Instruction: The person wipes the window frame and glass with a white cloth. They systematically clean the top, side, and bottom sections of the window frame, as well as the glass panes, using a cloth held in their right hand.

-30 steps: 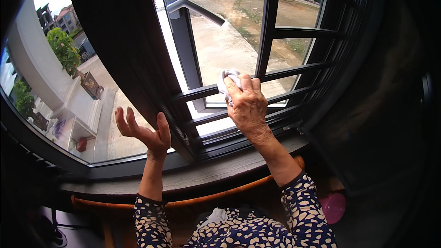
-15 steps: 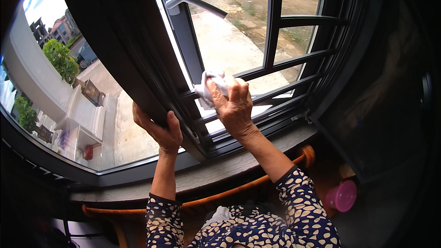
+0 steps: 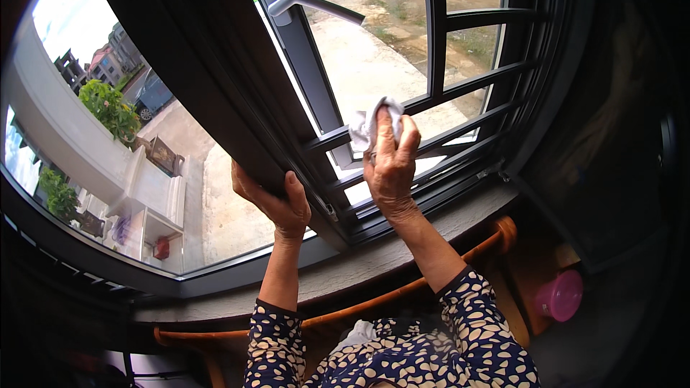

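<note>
My right hand pinches a crumpled white cloth against a dark horizontal bar of the window grille. Its index finger stretches up along the cloth. My left hand is closed round the edge of the thick dark window post, the thumb on the near side and the other fingers partly hidden behind it. Above the hands, a silver window handle juts from the open casement frame.
A pale stone sill runs below the window. The curved wooden rail of a seat stands between it and my body. At right sits a pink round tub. Beyond the left pane lie paving, a planted shrub and a car.
The cloth and my right hand have slid to the right along the grille bar. My left hand keeps its place on the post. The whole view has shifted slightly.
</note>
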A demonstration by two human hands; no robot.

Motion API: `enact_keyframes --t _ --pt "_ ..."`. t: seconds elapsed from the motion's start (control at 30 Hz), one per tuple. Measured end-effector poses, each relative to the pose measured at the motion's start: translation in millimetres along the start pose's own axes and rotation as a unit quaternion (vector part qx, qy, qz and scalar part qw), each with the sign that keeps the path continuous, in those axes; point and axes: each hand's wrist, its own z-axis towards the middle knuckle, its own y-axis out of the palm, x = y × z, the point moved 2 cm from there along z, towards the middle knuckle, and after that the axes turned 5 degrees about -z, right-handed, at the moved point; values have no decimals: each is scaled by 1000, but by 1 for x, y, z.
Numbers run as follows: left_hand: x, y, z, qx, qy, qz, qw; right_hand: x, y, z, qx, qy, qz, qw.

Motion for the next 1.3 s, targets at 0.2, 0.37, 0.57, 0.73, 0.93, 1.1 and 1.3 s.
enact_keyframes --t 0.2,0.37,0.57,0.73,0.93,1.1,1.3 --pt "3 -1 3 0 -13 0 1000 -47 -3 -18 -83 -74 201 973" --pt "-1 -2 2 2 -15 2 1000 -74 -16 34 5 -100 253 962" --pt "2 -2 1 -3 -11 4 1000 -65 -6 15 -58 -193 119 972" --pt "4 -2 1 -10 -14 11 1000 -46 -5 -23 -109 -227 73 965" --pt "1 -2 0 -8 -10 5 1000 -16 -5 -60 -264 -205 138 932" --pt "1 0 -3 4 -26 6 1000 -46 -36 12 -137 -115 296 938" --pt "3 0 1 3 -13 -19 1000 -124 -39 117 16 -167 343 924"
